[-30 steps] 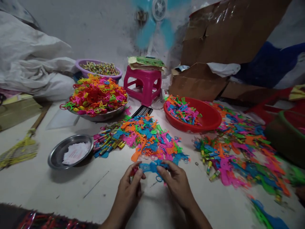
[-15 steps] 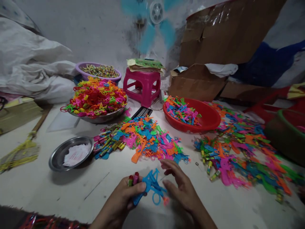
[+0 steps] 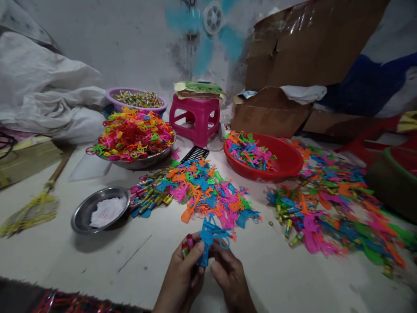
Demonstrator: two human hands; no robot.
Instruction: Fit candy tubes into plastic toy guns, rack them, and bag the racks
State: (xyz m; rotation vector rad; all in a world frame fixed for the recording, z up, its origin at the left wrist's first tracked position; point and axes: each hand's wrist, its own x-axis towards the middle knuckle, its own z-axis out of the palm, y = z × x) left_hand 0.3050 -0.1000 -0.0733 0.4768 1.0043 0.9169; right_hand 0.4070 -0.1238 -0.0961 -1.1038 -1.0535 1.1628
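Note:
A blue plastic toy gun (image 3: 208,237) with a ring and an orange tip stands upright in my left hand (image 3: 182,265). My left thumb presses against its handle. Small red, pink and green wrapped tubes (image 3: 188,245) stick up between the fingers of that hand. Close on the right, my right hand (image 3: 230,271) has its fingers half curled towards the toy gun's handle and its thumb apart. Its fingertips are partly hidden behind the toy gun, so contact is unclear. Just beyond both hands lies a heap of coloured toy guns (image 3: 205,187).
A metal bowl with paper slips (image 3: 78,219) and a bundle of wrapped tubes (image 3: 151,198) lie left. Behind are a heaped metal basin (image 3: 140,163), a pink stool (image 3: 200,117) and a red basin (image 3: 286,161). More toy guns (image 3: 312,226) spread right.
The blue toy gun has been raised and turned more upright in my left hand. My right hand has come in from the right, from spread fingers to curled beside the handle.

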